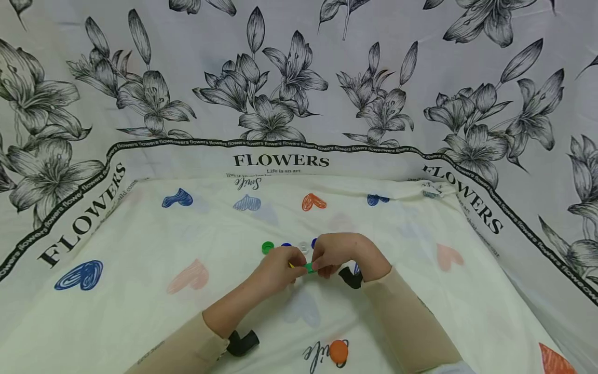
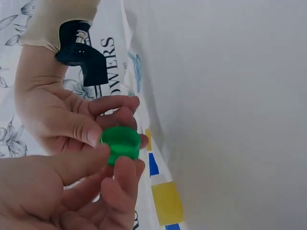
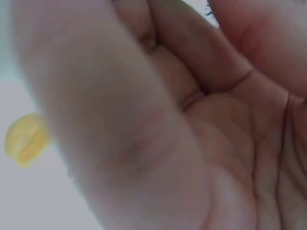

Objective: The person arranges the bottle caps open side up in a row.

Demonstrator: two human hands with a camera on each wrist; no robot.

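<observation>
A green bottle cap [image 2: 121, 143] is held between both hands in the left wrist view, its hollow side showing. My left hand [image 1: 275, 270] pinches it from one side with thumb and fingers. From the other side my right hand [image 1: 338, 252] pinches the same cap with its thumb and fingertips. A sliver of yellow [image 1: 291, 265] shows by the left fingers in the head view; most of it is hidden. The right wrist view is mostly filled by blurred fingers, with a yellow cap [image 3: 26, 139] on the cloth at its left.
Just beyond the hands lie another green cap [image 1: 268, 247], a blue cap [image 1: 286, 244], a clear cap [image 1: 303, 247] and a partly covered blue one [image 1: 314, 242]. An orange disc [image 1: 339, 352] lies near the front. Heart-patterned cloth [image 1: 140, 311] covers the surface.
</observation>
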